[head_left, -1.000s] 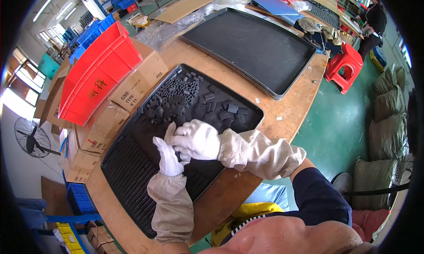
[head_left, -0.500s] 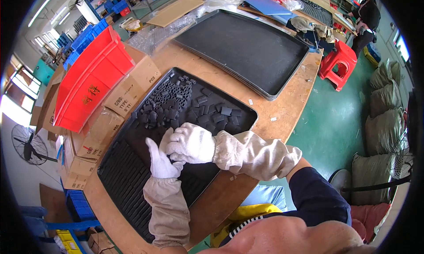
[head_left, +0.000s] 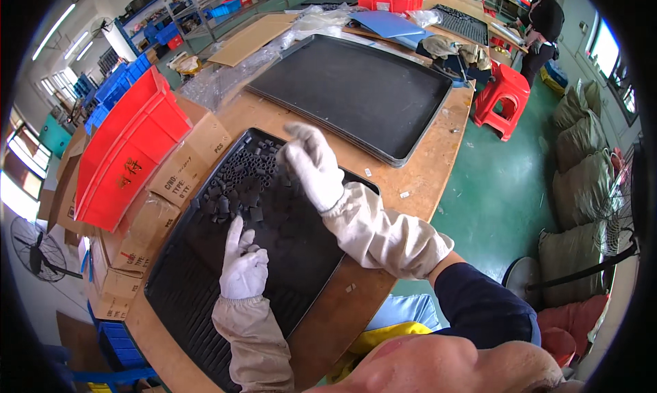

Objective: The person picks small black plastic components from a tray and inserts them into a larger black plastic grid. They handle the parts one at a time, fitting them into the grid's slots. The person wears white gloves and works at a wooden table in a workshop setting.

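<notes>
A black tray [head_left: 313, 294] lies on the wooden table before me. In its far part is a heap of small black tubes [head_left: 250, 162], some on end and some on their sides. Long rows of black pieces [head_left: 195, 318] line its near left part. My left hand [head_left: 244, 266], in a white glove, is over the tray with the index finger stretched toward the heap's near edge and the other fingers half bent. I see nothing in it. My gloved right hand [head_left: 313, 167] is raised above the heap's right side, its fingers bent and smeared by motion.
Stacked black trays [head_left: 356, 85] lie beyond mine. A red bin [head_left: 130, 153] leans on cardboard boxes [head_left: 188, 162] at the left. Right of the table are a red stool [head_left: 503, 100] and sacks [head_left: 582, 194]. Another person [head_left: 544, 30] stands at the far right.
My hands were together over the tray and are now apart. The right has risen away to the far side; the left has extended its index finger. The whole view has shifted slightly.
</notes>
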Action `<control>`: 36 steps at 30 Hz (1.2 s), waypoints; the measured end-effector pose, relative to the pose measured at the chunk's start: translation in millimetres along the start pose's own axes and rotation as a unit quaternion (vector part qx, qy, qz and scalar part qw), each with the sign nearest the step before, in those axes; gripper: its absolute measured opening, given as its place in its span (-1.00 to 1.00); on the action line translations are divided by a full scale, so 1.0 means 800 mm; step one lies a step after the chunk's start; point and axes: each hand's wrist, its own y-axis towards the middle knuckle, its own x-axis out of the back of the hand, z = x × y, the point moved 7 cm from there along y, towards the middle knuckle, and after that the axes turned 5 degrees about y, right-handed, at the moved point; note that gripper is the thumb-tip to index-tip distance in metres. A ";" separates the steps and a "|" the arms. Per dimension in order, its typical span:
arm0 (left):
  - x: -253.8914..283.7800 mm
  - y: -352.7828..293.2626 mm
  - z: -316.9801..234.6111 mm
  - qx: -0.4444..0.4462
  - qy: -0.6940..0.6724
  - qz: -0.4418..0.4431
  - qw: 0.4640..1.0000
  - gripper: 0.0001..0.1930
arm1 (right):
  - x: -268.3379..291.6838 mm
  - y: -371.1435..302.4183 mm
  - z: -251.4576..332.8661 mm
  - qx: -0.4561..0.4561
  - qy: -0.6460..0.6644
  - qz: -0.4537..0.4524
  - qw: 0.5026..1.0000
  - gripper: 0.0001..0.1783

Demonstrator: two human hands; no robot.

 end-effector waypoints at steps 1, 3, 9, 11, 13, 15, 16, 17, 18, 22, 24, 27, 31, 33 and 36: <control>0.001 -0.002 -0.003 -0.010 0.006 0.027 1.000 -0.23 | 0.001 -0.004 -0.005 0.036 -0.128 0.021 0.991 -0.67; 0.004 0.011 0.009 -0.020 -0.024 0.093 0.995 -0.28 | -0.028 -0.023 -0.002 0.179 -0.235 0.141 0.945 -0.75; -0.008 0.013 0.005 -0.035 0.042 0.078 0.995 -0.44 | -0.082 -0.092 -0.041 0.170 -0.365 0.355 0.844 -0.70; 0.001 0.014 0.009 -0.038 0.050 0.089 0.994 -0.42 | -0.082 -0.094 -0.042 0.168 -0.393 0.385 0.818 -0.65; -0.008 0.012 0.006 -0.040 0.040 0.073 0.996 -0.40 | -0.080 -0.092 -0.045 0.152 -0.372 0.386 0.831 -0.68; -0.018 0.012 -0.001 -0.045 0.043 0.102 0.993 -0.40 | -0.079 -0.090 -0.048 0.139 -0.360 0.383 0.839 -0.71; -0.022 0.013 -0.001 -0.046 0.044 0.117 0.991 -0.40 | -0.079 -0.088 -0.048 0.134 -0.359 0.381 0.841 -0.72; -0.022 0.013 -0.002 -0.049 0.043 0.116 0.991 -0.38 | -0.079 -0.087 -0.047 0.130 -0.357 0.379 0.844 -0.73; -0.023 0.013 -0.001 -0.053 0.041 0.115 0.991 -0.35 | -0.077 -0.085 -0.048 0.131 -0.351 0.370 0.850 -0.77; -0.023 0.018 0.004 -0.048 0.040 0.150 0.987 -0.31 | -0.068 -0.077 -0.048 0.099 -0.345 0.341 0.869 -0.78; -0.024 0.015 0.007 -0.043 0.039 0.134 0.989 -0.31 | -0.073 -0.080 -0.044 0.109 -0.314 0.356 0.873 -0.76; -0.029 0.009 0.005 -0.037 0.043 0.119 0.991 -0.31 | -0.074 -0.085 -0.050 0.116 -0.327 0.394 0.851 -0.71; -0.025 0.007 0.009 -0.030 0.022 0.112 0.993 -0.27 | -0.078 -0.085 -0.047 0.152 -0.343 0.412 0.831 -0.71; -0.031 0.005 0.009 -0.024 0.001 0.112 0.993 -0.28 | -0.079 -0.082 -0.045 0.157 -0.340 0.402 0.836 -0.76; -0.016 0.015 0.027 0.009 -0.061 0.126 0.990 -0.42 | -0.066 -0.068 -0.045 0.182 -0.287 0.335 0.879 -0.76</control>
